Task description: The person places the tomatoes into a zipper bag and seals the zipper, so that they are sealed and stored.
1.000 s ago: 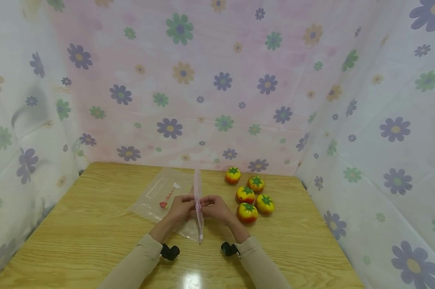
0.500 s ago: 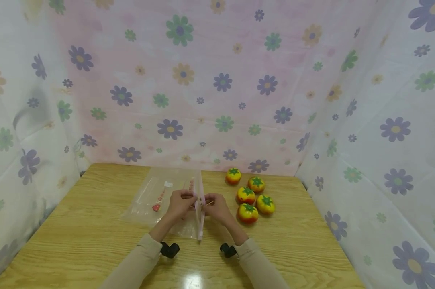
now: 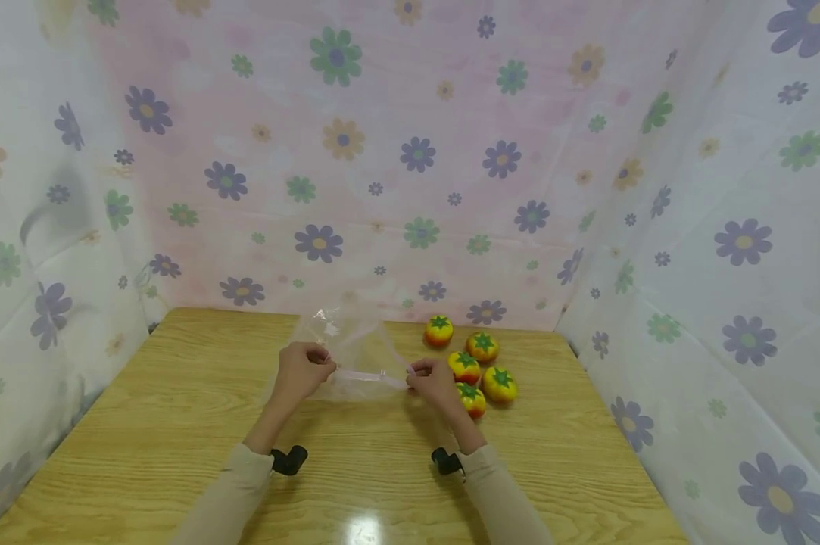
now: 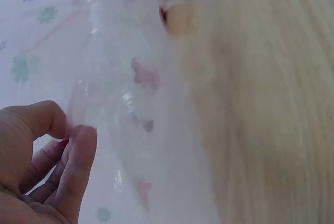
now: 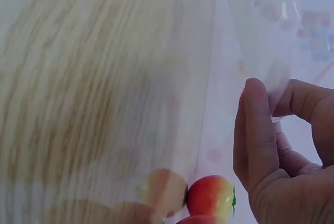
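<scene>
Wooden table point(image 3: 144, 424) inside floral curtains: my left hand point(image 3: 302, 369) and right hand point(image 3: 433, 381), held apart, each pinch an end of the clear zip bag point(image 3: 355, 356) stretched between them above the table, beside five toy tomatoes point(image 3: 481, 347).

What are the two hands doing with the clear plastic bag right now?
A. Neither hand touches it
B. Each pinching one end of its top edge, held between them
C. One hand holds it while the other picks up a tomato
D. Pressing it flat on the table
B: the left hand and right hand each pinch an end of the bag, its top strip stretched between them.
</scene>
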Action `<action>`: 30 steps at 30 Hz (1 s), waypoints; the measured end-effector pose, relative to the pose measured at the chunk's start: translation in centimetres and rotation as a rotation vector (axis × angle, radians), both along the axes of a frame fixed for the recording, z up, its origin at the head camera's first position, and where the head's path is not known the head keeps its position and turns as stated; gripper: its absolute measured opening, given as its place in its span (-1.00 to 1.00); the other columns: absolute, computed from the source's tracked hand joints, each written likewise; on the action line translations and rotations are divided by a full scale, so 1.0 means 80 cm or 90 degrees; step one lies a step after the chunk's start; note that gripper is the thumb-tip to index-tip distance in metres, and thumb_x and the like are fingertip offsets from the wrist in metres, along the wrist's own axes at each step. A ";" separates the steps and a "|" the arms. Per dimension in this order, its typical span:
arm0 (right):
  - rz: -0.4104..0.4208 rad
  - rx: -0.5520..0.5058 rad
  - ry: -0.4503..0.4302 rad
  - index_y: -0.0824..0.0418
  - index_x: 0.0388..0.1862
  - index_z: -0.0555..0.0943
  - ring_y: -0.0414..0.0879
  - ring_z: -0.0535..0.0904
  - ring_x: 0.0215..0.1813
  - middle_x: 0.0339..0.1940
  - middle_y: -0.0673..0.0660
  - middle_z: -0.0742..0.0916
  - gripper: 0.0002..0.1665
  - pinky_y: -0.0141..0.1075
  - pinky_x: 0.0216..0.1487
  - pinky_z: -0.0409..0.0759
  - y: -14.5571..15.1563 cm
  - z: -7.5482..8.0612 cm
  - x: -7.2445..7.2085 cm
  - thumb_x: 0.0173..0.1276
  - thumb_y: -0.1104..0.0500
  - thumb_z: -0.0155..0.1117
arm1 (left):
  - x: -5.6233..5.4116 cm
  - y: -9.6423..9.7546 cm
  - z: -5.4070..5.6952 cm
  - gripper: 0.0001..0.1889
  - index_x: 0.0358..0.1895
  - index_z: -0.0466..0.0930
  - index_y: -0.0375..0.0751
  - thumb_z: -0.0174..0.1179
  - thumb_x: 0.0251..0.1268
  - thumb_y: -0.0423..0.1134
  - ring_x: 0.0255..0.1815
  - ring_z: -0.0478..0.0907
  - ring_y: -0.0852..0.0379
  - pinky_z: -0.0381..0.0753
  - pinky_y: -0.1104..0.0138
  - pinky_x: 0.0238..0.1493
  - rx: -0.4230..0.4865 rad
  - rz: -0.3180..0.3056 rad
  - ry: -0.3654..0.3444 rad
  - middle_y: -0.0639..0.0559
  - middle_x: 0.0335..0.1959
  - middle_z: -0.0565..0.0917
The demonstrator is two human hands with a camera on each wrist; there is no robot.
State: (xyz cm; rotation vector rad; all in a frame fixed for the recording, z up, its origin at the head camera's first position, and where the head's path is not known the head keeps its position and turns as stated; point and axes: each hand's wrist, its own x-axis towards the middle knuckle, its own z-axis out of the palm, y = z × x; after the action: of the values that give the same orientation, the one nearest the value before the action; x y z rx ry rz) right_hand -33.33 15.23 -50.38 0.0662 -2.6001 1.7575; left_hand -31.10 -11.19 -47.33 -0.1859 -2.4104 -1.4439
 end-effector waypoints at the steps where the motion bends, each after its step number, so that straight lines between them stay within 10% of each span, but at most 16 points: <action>1: -0.002 0.000 -0.003 0.47 -0.12 0.67 -0.06 0.70 -0.38 -0.33 0.22 0.71 -0.79 -0.18 -0.25 0.78 0.002 0.001 -0.001 0.28 0.39 0.35 | 0.001 -0.003 0.003 -0.95 -0.47 0.72 -0.33 0.38 0.09 -0.46 -0.58 0.61 0.13 0.62 0.33 -0.48 -0.002 0.006 0.004 -0.07 -0.55 0.69; 17: 0.142 0.104 0.012 0.41 0.03 0.65 -0.09 0.67 -0.25 -0.16 0.23 0.74 -0.63 -0.28 -0.24 0.74 -0.014 0.006 0.000 0.29 0.24 0.43 | 0.025 0.028 0.028 -0.94 -0.41 0.70 -0.27 0.29 0.21 -0.44 -0.50 0.60 0.18 0.62 0.40 -0.40 -0.020 -0.075 0.048 -0.01 -0.52 0.68; 30: 0.256 -0.114 0.056 0.49 0.09 0.64 0.00 0.78 -0.16 -0.08 0.44 0.75 -0.70 -0.14 -0.15 0.77 -0.041 0.007 -0.002 0.51 0.30 0.24 | 0.023 0.043 0.029 -0.89 -0.42 0.63 -0.29 0.34 0.26 -0.43 -0.48 0.61 0.18 0.63 0.42 -0.39 -0.022 -0.125 0.006 -0.03 -0.50 0.67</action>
State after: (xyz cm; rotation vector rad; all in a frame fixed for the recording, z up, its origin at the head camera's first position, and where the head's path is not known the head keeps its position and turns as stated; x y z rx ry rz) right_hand -33.50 11.94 -49.80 0.6926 -2.4834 2.0379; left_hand -29.28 -7.74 -45.05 -0.4476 -2.4683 -1.4793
